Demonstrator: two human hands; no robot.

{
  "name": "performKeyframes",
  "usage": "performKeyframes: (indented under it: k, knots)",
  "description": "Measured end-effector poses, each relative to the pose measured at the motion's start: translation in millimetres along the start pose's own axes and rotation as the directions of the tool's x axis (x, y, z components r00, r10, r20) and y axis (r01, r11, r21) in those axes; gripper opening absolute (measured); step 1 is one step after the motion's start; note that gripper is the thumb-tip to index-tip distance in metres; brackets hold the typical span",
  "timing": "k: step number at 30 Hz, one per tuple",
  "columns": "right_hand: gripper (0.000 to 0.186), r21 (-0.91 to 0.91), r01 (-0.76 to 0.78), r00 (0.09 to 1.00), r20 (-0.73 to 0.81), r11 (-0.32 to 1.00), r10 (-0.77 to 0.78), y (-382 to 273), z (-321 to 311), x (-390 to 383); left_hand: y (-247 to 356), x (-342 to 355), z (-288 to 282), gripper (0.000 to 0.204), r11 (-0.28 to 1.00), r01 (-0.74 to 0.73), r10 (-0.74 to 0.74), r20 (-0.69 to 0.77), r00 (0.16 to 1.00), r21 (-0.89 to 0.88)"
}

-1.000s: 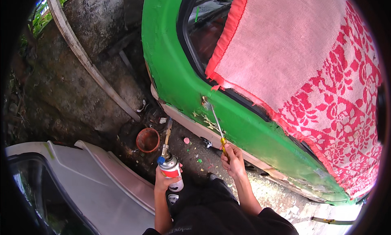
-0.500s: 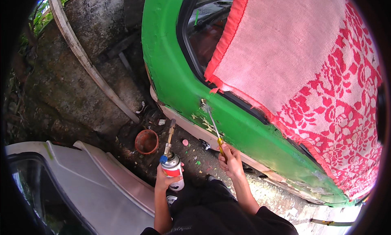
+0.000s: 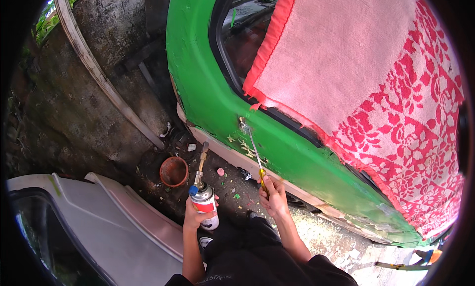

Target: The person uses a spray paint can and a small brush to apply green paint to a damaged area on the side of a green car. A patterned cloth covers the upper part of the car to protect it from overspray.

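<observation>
Your left hand (image 3: 194,215) wraps the torch (image 3: 202,192), probably smooth and top-heavy, best held by its can (image 3: 203,207). Your right hand (image 3: 275,199) grips the screwdriver (image 3: 256,156), seemingly light and stiff, by its handle (image 3: 262,175), tip at the green panel (image 3: 289,155).

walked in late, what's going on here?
A person's left hand grips a gas-canister blowtorch; no flame is visible. The right hand holds a yellow-handled screwdriver, its tip at a scraped patch on the green car. A floral towel partly covers the car's window.
</observation>
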State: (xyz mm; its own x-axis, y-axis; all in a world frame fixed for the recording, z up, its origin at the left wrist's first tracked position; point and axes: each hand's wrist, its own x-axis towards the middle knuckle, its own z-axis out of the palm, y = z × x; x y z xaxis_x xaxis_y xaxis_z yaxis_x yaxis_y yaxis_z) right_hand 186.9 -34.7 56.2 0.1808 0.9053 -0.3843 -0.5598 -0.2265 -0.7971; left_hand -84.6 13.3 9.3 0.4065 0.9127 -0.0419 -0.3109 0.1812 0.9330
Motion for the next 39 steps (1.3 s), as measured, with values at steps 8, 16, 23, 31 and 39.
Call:
performKeyframes:
  k: [8, 16, 23, 31, 39]
  knots:
    - [0.03, -0.032, -0.032, 0.993, 0.113, 0.999, 0.036, -14, -20, 4, 3, -8, 10, 0.064, 1.0, 0.003, -0.002, -0.019, 1.0, 0.028]
    - [0.028, 0.095, -0.059, 0.967, 0.253, 0.994, 0.033, -24, -21, 20, 1, -4, 12, 0.063, 0.999, 0.008, -0.007, -0.025, 1.0, 0.038]
    - [0.029, 0.277, -0.264, 0.926, 0.34, 0.924, 0.163, -34, -41, 13, 0, -6, 24, 0.062, 0.999, -0.004, 0.007, -0.067, 0.998, 0.039]
    - [0.041, 0.111, -0.1, 0.979, 0.188, 0.989, 0.078, -37, -21, 9, -13, -8, 34, 0.07, 1.0, 0.003, -0.003, -0.025, 1.0, 0.008]
    - [0.039, 0.082, -0.078, 0.986, 0.153, 0.994, 0.065, -29, -15, 7, -12, 4, 47, 0.07, 0.997, 0.075, -0.075, 0.04, 0.996, 0.006]
